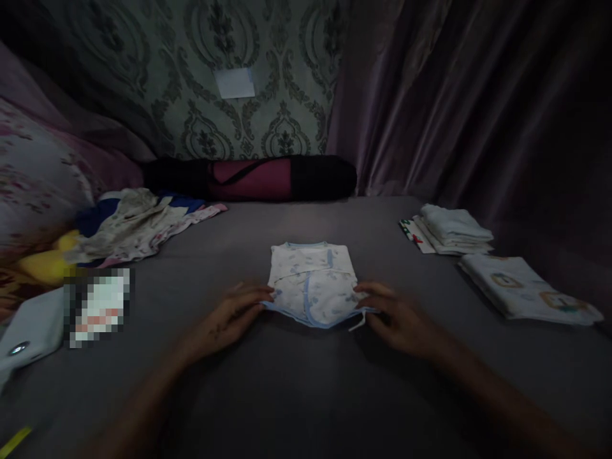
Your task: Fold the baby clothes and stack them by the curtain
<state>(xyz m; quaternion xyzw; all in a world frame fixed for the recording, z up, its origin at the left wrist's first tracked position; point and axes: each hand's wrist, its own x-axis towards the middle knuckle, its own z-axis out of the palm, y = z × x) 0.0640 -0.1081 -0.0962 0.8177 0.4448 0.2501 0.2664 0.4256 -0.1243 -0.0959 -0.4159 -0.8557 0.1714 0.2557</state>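
A small white baby garment with blue trim (312, 280) lies folded on the grey bed surface (296, 389) in front of me. My left hand (229, 319) rests at its lower left corner, fingertips touching the edge. On the other side, my right hand (396, 315) touches the lower right corner, near a loose tie string. Both hands lie low with fingers curled toward the cloth; whether they pinch it is unclear in the dim light.
A heap of unfolded clothes (138, 223) lies at the back left beside a floral pillow (33, 185). Folded stacks (452, 229) and a folded printed cloth (526, 287) sit at the right. A dark and pink roll (248, 178) lies against the wall. A white device (29, 335) is at left.
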